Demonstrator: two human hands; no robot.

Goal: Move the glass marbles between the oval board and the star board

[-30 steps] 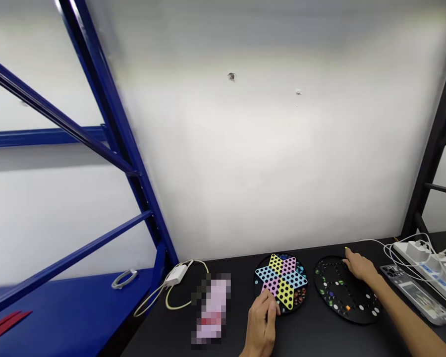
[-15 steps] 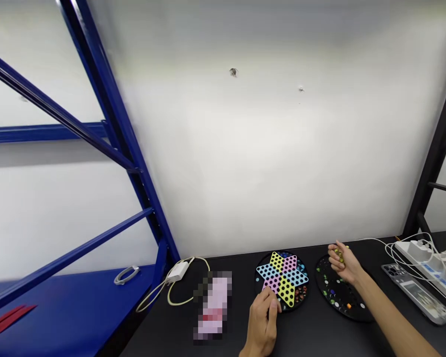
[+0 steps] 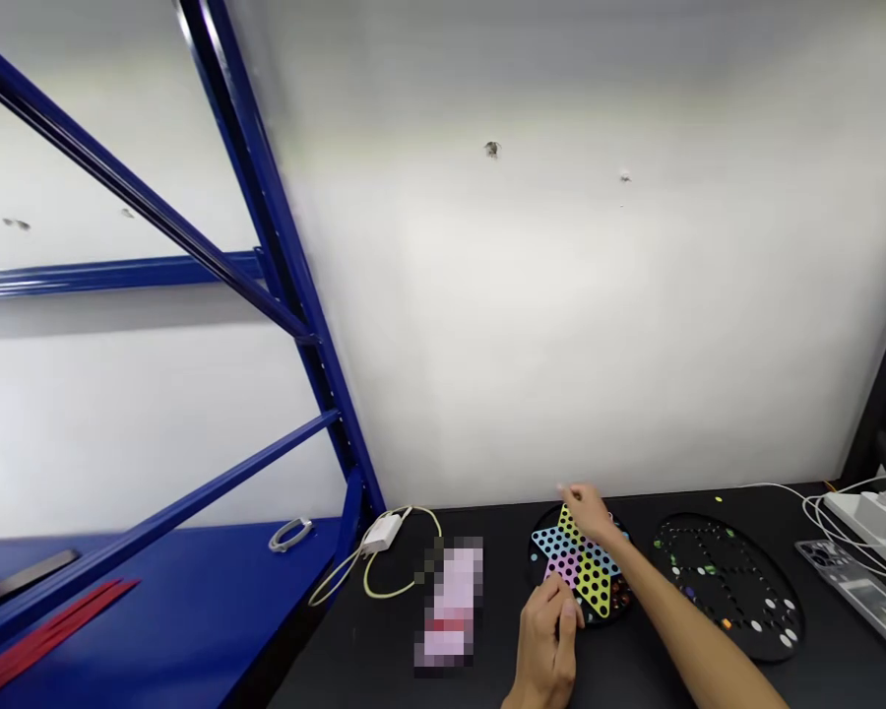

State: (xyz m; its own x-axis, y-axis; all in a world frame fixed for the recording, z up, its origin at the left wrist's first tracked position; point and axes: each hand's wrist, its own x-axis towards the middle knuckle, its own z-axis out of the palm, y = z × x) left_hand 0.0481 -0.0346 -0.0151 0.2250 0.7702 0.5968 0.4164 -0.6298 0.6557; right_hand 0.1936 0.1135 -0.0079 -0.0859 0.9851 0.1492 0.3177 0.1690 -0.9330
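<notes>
A round black board with a multicoloured star of holes (image 3: 595, 594) lies on the black table. My left hand (image 3: 550, 630) rests at its lower left edge, fingers curled together; what they hold, if anything, is hidden. Over the upper part of the star is my right hand (image 3: 587, 510), its fingers closed and their contents hidden. A second round black tray (image 3: 738, 571), with green, white, blue and orange pieces scattered on it, lies to the right, beside my right forearm.
A pixelated pinkish item (image 3: 454, 601) and a white adapter (image 3: 382, 533) with a cable lie left of the board. At the right are a clear-topped case (image 3: 860, 596) and a white power strip (image 3: 875, 527). Blue rack beams (image 3: 295, 286) rise at the left.
My right hand has moved left from above the second tray to the star board. My left hand stays at the board's edge. The whole view has shifted, with things appearing further right.
</notes>
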